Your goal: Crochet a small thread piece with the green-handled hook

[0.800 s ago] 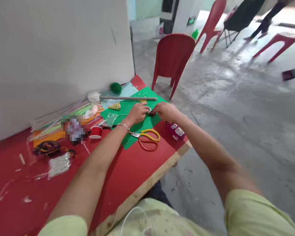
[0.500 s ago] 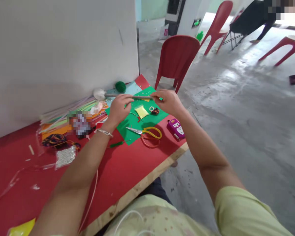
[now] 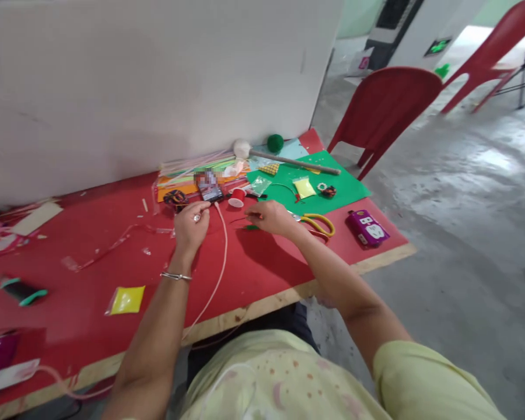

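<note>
Over the red table (image 3: 254,274), the person's left hand (image 3: 191,226) curls just beside the phone (image 3: 209,188), while the right hand (image 3: 269,217) hangs near the spool (image 3: 236,198) and scissors (image 3: 331,226), any hold too blurred to tell. A yellow packet (image 3: 304,187) lies on the green sheet (image 3: 347,195), a purple box (image 3: 367,228) to its right.

Between the left hand (image 3: 191,228) and the right hand (image 3: 268,216), a low pass over the red table (image 3: 254,274) meets only a pink cable (image 3: 224,251) curving to the front edge. Ahead, a phone (image 3: 209,189) and a thread spool (image 3: 236,198) stand in the way, with the wall (image 3: 157,87) closing off the back. Scissors (image 3: 320,223) crowd the right wrist; beyond them, a bare strip runs before the purple box (image 3: 367,227). Leftward, open tabletop reaches toward the yellow packet (image 3: 128,300).
</note>
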Motion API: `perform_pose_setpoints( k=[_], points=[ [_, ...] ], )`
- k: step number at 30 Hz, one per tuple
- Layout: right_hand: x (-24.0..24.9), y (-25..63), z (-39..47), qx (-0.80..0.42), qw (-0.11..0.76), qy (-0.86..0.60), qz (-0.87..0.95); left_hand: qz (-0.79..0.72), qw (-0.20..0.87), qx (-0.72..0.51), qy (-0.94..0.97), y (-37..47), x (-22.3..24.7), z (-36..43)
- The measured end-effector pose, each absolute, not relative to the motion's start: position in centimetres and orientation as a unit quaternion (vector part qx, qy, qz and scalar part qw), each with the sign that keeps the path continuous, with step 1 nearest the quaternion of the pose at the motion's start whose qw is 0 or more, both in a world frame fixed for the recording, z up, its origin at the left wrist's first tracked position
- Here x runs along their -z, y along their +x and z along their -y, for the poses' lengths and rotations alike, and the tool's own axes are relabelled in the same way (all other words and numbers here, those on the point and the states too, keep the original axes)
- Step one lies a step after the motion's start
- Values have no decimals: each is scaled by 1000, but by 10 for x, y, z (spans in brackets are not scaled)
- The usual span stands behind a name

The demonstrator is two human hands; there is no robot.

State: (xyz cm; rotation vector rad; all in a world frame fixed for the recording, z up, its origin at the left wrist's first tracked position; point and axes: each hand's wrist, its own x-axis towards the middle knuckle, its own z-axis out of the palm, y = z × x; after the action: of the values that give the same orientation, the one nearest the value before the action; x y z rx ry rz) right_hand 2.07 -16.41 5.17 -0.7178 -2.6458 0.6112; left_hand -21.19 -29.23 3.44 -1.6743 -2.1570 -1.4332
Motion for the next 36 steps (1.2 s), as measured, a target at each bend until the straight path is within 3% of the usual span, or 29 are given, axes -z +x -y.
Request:
perform_pose_setpoints(
  k=[5,11,14,21,28,36],
  points=[
    [-40,-32,188,-198,150,-259,933,716,-49,482,-503,-236,-2,328],
    [-27,-72,195,-189,129,-294,928,686,-145,609,-372,-232,29,339],
    [-25,-87,197,-190,148,-287,927,679,-141,638,-334,-230,31,336],
    [-4,-119,210,-291,286,-268,873,674,-142,663,-293,-237,30,326],
    [12,-118,218,-329,319,-240,856,675,-173,659,-284,-239,29,323],
    [15,-107,230,-275,303,-233,882,702,-143,662,-220,-246,35,324]
  ],
)
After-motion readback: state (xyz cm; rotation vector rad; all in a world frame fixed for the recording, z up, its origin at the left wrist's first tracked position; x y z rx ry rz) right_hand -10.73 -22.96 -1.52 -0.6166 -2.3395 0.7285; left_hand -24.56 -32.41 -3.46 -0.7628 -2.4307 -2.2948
